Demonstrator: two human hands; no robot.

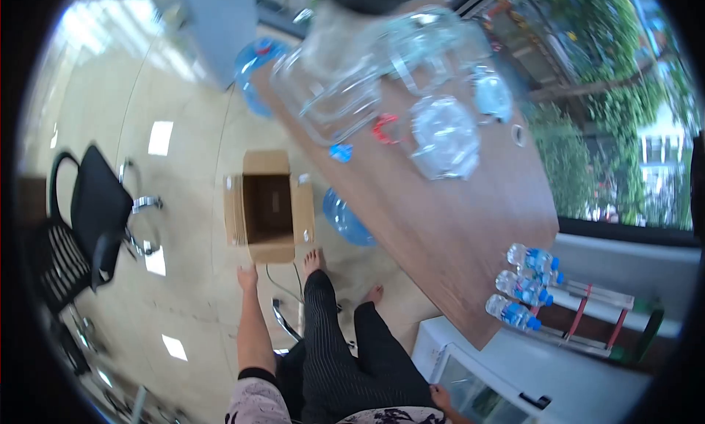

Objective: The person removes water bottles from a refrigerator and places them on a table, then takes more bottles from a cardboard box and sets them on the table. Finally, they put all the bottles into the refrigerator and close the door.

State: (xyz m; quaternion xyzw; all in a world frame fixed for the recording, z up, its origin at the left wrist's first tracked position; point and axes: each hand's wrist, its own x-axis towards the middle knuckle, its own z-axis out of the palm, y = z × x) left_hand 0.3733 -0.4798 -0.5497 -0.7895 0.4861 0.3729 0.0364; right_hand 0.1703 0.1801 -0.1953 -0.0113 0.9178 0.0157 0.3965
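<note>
My left hand (248, 277) reaches forward low on the left, its fingers curled; what they may hold is too small to see. It is nearest to an open cardboard box (269, 251), right by the lower left corner of the box's near flap. The flaps are folded outward and the dark inside shows. My right hand (440, 397) is at my right hip, partly cut off by the frame's lower edge, with its fingers unclear. It is close to a white cabinet with a glass front (470, 387).
A wooden table (418, 226) carries clear plastic containers (444, 134), a red item (387, 129) and several water bottles (514, 312). Large blue water jugs (345, 218) stand by its left side. Black office chairs (99, 196) are at left. A cable (277, 283) lies near my feet.
</note>
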